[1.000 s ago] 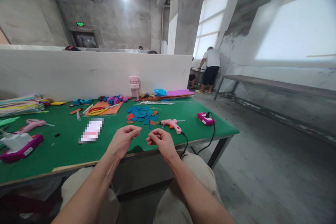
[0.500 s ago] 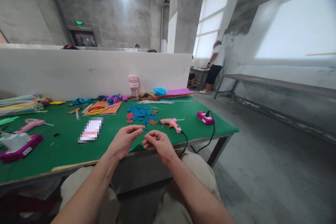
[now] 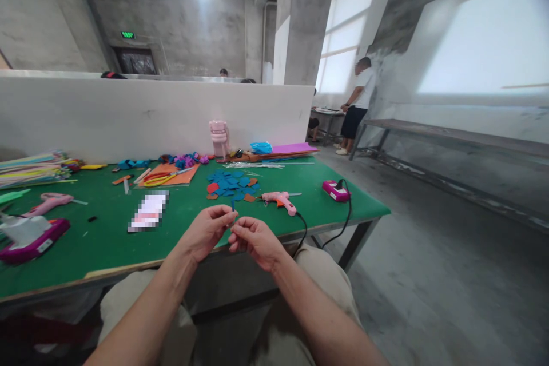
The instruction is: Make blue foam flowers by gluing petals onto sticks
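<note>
My left hand (image 3: 212, 230) is closed in a pinch over the table's front edge. A narrow dark-blue piece (image 3: 233, 205), perhaps felt or foam, stands up from its fingertips. My right hand (image 3: 254, 241) is closed just beside it, thumb and forefinger pinched at the lower end of that spot; what lies between them is too small to make out. Beyond my hands is a pile of blue cut pieces (image 3: 229, 182) with a few orange and red ones. A pink glue gun (image 3: 281, 201) lies to the right of the pile.
A magenta power strip (image 3: 335, 190) sits at the right, its black cord hanging over the edge. Yellow-handled scissors (image 3: 160, 180) rest on an orange sheet (image 3: 183, 178). At left are a phone-like blurred item (image 3: 148, 211) and another pink glue gun (image 3: 51, 204). A person (image 3: 358, 100) stands far right.
The blue piece has shifted slightly left and now stands more upright at my left fingertips. My two hands have come closer together. The person in the background has shifted a little.
</note>
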The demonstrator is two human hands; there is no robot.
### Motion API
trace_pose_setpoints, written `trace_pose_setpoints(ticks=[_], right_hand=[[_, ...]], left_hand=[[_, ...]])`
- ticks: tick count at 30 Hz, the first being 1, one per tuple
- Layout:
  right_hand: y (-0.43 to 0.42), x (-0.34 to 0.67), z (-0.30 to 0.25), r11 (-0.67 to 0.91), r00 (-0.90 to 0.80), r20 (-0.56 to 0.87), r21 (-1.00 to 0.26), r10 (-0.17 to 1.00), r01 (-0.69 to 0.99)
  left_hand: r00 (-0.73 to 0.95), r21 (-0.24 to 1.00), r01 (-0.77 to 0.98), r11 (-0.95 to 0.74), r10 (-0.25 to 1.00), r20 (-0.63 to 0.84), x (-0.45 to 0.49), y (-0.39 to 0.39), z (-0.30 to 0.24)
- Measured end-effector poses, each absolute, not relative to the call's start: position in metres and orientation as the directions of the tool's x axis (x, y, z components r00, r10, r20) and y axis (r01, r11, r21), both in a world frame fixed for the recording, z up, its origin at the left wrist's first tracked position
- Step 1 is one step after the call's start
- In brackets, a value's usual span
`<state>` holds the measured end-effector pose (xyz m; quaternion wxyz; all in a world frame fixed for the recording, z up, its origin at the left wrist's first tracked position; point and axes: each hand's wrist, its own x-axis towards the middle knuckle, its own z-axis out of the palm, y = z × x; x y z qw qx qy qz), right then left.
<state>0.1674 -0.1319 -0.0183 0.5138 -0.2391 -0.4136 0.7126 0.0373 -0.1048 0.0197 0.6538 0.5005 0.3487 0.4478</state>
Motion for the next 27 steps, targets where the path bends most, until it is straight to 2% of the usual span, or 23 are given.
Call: trace_pose_setpoints(ticks=[5,11,17,19,21,24,27], right_hand=[[-0.133,0.168,-0.018,-0.173,-0.418,0.095,-0.812,0.903,-0.558],[-0.13,0.168,-0.019,-0.077,-0.296,0.096,-0.85,0.95,-0.521],[-0.127,0.172,-0.019,-0.136,-0.278,0.046,-0.789,0.959,-0.599],[-0.126,0.173,-0.02,-0.156,-0.287,0.036,-0.773,0.957,-0.615],[-0.126,0.174,-0.021,-0.172,-0.298,0.03,-0.761,0.954,-0.626],[-0.126,0.175,-0.021,-0.196,-0.312,0.019,-0.742,0.95,-0.641],[-0.125,0.177,-0.02,-0.214,-0.325,0.013,-0.728,0.946,-0.651]], left_hand=[[0.404,0.956,-0.268,0.123,0.915,-0.005,0.037,-0.105,0.019],[0.342,0.95,-0.306,0.062,0.939,0.049,0.038,-0.102,0.015],[0.349,0.966,-0.258,0.035,0.935,0.06,0.034,-0.095,0.012],[0.292,0.984,-0.177,-0.026,0.953,0.078,0.03,-0.092,0.011],[0.235,0.992,0.0,-0.123,0.965,0.12,0.027,-0.088,0.01],[0.153,0.922,0.299,-0.246,0.966,0.208,0.023,-0.084,0.008],[0.105,0.849,0.429,-0.308,0.951,0.292,0.02,-0.082,0.007]])
